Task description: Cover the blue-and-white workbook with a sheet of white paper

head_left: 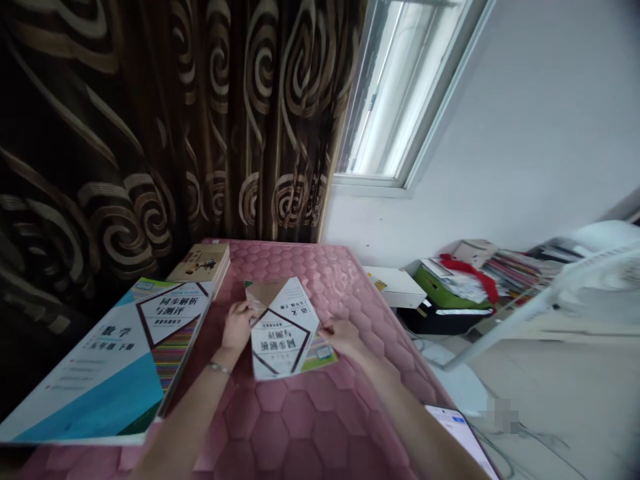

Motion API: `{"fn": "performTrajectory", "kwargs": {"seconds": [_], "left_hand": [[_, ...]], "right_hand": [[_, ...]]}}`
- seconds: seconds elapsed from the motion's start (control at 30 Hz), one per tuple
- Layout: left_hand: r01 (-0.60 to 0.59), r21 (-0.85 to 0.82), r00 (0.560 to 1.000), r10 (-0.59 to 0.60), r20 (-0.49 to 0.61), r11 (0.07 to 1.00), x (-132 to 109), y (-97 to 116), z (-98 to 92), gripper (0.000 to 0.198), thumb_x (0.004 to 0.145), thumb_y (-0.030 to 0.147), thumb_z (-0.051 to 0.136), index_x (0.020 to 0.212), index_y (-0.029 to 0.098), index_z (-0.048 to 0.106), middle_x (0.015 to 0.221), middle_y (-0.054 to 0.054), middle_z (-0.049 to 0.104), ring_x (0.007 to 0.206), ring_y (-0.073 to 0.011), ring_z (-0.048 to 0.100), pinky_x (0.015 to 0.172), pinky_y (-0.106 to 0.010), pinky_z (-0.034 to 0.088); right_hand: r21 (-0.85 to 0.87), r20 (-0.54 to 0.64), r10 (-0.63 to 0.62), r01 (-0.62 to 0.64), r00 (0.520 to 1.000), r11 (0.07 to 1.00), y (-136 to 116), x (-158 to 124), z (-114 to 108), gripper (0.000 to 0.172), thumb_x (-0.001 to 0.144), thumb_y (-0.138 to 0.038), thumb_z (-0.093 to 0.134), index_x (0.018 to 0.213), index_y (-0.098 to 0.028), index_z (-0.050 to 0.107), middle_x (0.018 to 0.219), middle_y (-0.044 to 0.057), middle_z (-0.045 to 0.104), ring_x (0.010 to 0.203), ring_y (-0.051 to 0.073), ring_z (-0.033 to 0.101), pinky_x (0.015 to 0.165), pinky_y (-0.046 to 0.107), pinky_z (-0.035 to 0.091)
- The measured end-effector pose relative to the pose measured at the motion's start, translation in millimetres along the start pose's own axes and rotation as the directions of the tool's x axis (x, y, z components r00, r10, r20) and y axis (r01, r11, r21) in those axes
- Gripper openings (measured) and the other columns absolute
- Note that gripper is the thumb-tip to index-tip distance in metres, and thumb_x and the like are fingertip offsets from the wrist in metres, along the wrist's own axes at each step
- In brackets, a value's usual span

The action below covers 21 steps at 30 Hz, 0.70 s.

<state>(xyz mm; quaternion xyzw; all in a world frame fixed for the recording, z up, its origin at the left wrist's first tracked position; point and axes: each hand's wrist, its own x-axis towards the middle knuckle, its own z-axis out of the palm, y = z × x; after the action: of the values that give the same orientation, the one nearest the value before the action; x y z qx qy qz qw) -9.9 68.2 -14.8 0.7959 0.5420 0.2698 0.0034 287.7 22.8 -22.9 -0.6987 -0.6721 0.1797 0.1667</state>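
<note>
A thin workbook [280, 330] with a white cover, a dark diamond frame and a brown corner is in the middle of the pink quilted table cover [320, 407]. Its printed characters appear upside down from here. My left hand [239, 325] grips its left edge, and the fingers of my right hand [342, 335] are closed on the opposite edge. Whether the workbook lies flat or is slightly lifted, I cannot tell. Beside my left forearm lies a stack of larger workbooks [95, 357] with white and blue covers. Farther back is a pile of brown booklets [200, 261].
A patterned dark curtain [270, 120] hangs behind the table. By the right table edge lies a lit phone [463, 437]. To the right are a white fan [500, 320], a dark box [440, 323] and piled papers [520, 267]. Cables run over the floor.
</note>
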Motion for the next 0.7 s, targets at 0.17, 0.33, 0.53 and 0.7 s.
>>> {"fn": "performTrajectory", "kwargs": {"seconds": [0.17, 0.33, 0.53, 0.7], "left_hand": [[0.037, -0.195, 0.99, -0.01, 0.141, 0.98, 33.1, -19.7, 11.0, 0.028, 0.074, 0.006, 0.054, 0.083, 0.022, 0.075, 0.111, -0.005, 0.065, 0.102, -0.017, 0.061, 0.095, -0.029, 0.047], [0.069, -0.211, 0.97, -0.015, 0.244, 0.975, 38.7, -15.4, 6.5, 0.036, 0.076, 0.003, 0.048, 0.094, 0.021, 0.074, 0.096, -0.004, 0.07, 0.092, -0.0138, 0.063, 0.09, -0.024, 0.048], [0.183, -0.086, 0.964, -0.161, 0.212, 0.979, -5.1, 3.2, 5.5, 0.035, 0.086, 0.017, 0.043, 0.11, 0.016, 0.068, 0.115, -0.013, 0.065, 0.108, -0.0216, 0.059, 0.098, -0.035, 0.043], [0.076, 0.104, 0.983, -0.092, 0.159, 0.992, -54.4, 22.8, 7.9, 0.051, 0.092, 0.034, 0.041, 0.139, 0.016, 0.045, 0.146, -0.016, 0.042, 0.132, -0.0289, 0.041, 0.108, -0.044, 0.034]], "right_hand": [[0.09, -0.144, -0.094, 0.108, 0.985, 0.99, -11.3, -47.4, 29.3, 0.049, 0.086, -0.021, 0.044, 0.134, -0.024, 0.05, 0.108, 0.005, 0.069, 0.097, 0.021, 0.063, 0.08, 0.03, 0.049], [-0.061, -0.078, -0.028, 0.024, 0.997, 0.998, -21.1, -52.5, 24.7, 0.049, 0.092, -0.017, 0.032, 0.137, -0.024, 0.049, 0.115, 0.009, 0.066, 0.103, 0.021, 0.061, 0.088, 0.033, 0.046], [-0.181, -0.032, -0.061, 0.054, 0.998, 0.982, -17.6, -47.4, 17.5, 0.05, 0.092, -0.014, 0.032, 0.139, -0.025, 0.047, 0.125, 0.009, 0.06, 0.111, 0.021, 0.056, 0.093, 0.033, 0.041], [-0.276, -0.015, -0.116, 0.108, 0.993, 0.955, -10.9, -47.9, 20.7, 0.047, 0.096, -0.025, 0.029, 0.14, -0.028, 0.046, 0.125, 0.011, 0.06, 0.11, 0.025, 0.056, 0.092, 0.039, 0.039]]}}
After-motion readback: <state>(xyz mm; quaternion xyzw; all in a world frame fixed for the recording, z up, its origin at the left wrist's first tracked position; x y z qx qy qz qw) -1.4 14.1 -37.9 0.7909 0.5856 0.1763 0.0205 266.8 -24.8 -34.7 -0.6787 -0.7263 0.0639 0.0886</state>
